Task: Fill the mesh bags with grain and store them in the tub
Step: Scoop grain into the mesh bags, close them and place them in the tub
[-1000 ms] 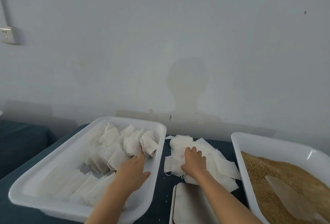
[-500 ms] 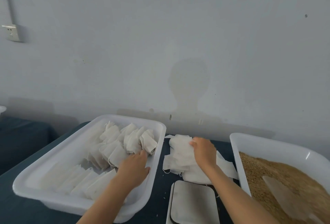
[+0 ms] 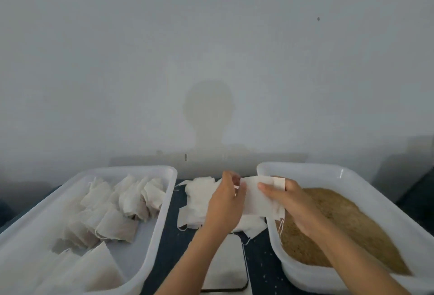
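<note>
Hands meet over the gap between two white tubs: the left hand (image 3: 225, 203) pinches one edge of an empty mesh bag (image 3: 258, 198) with curled fingers, and the right hand (image 3: 288, 203) grips its other end, thumb across the cloth, holding it above the near rim of the grain tub (image 3: 340, 172). A loose pile of empty bags (image 3: 195, 205) lies on the dark table below, with a flat scale (image 3: 225, 264) nearer the person. Filled bags (image 3: 131, 198) sit in rows in the storage tub (image 3: 145, 170) on the left. Judging by the grip, the bag is being opened for filling; next its mouth must be spread and brought to the grain (image 3: 352, 224).
</note>
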The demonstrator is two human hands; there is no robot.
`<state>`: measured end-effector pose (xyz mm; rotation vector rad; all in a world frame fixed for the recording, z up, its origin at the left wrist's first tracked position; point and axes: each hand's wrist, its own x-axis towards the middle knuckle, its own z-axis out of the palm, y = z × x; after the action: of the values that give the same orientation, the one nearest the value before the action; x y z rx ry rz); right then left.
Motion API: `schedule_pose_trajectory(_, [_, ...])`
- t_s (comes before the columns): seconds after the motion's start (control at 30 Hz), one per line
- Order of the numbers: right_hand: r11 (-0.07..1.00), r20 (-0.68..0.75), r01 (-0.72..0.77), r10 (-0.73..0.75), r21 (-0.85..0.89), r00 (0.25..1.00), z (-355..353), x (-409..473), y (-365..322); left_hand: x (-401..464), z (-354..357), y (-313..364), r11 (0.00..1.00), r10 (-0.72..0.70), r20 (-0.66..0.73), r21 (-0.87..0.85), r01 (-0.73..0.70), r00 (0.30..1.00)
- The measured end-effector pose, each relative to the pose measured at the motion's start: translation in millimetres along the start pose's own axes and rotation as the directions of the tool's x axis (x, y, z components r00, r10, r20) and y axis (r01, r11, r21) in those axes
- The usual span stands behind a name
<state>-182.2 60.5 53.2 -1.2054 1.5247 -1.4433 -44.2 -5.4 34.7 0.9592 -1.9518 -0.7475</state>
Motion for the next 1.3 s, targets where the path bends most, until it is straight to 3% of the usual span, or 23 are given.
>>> schedule_pose_trajectory(0.13, [0.997, -0.195, -0.079, 0.077, -0.001, 0.978, -43, -9, 17, 2, 61, 19, 0.991, 0.132, -0.095, 0.039, -0.129, 0.987])
schedule_pose_trajectory(0.2, [0.993, -0.267, -0.110, 0.096, -0.040, 0.959, -63, -9, 23, 6, 85, 28, 0.982, 0.179, -0.071, 0.070, -0.174, 0.981])
schedule_pose_trajectory(0.3, [0.970, -0.343, -0.165, 0.097, -0.176, 0.934, -86, -5, 38, 6, 108, 37, 0.974, 0.122, 0.213, -0.214, -0.075, 0.969])
schedule_pose_trajectory(0.37, [0.967, -0.362, -0.206, 0.141, -0.149, 0.921, -92, -6, 49, 2, 118, 40, 0.933, 0.128, 0.434, -0.358, 0.041, 0.892])
schedule_pose_trajectory(0.43, [0.970, -0.313, -0.232, 0.200, -0.067, 0.928, -94, -7, 57, 0, 126, 39, 0.918, 0.160, 0.529, -0.389, 0.071, 0.833])
schedule_pose_trajectory(0.57, [0.950, -0.073, -0.240, 0.258, 0.198, 0.963, -102, -5, 64, 3, 134, 33, 0.922, 0.135, 0.469, -0.383, 0.063, 0.873])
schedule_pose_trajectory(0.67, [0.928, 0.040, -0.215, 0.213, 0.305, 0.976, -108, -3, 67, 5, 137, 29, 0.917, 0.127, 0.424, -0.394, 0.057, 0.897])
schedule_pose_trajectory(0.8, [0.946, 0.026, -0.162, 0.161, 0.281, 0.987, -106, -2, 67, 7, 140, 24, 0.941, 0.143, 0.339, -0.339, -0.021, 0.930])
schedule_pose_trajectory(0.9, [0.947, 0.033, -0.148, 0.144, 0.286, 0.989, -106, -3, 64, 8, 138, 24, 0.913, 0.194, 0.332, -0.405, -0.046, 0.923])
schedule_pose_trajectory(1.3, [0.961, 0.203, -0.178, 0.135, 0.212, 0.970, -101, -10, 57, 8, 132, 27, 0.849, 0.106, 0.329, -0.522, 0.087, 0.938])
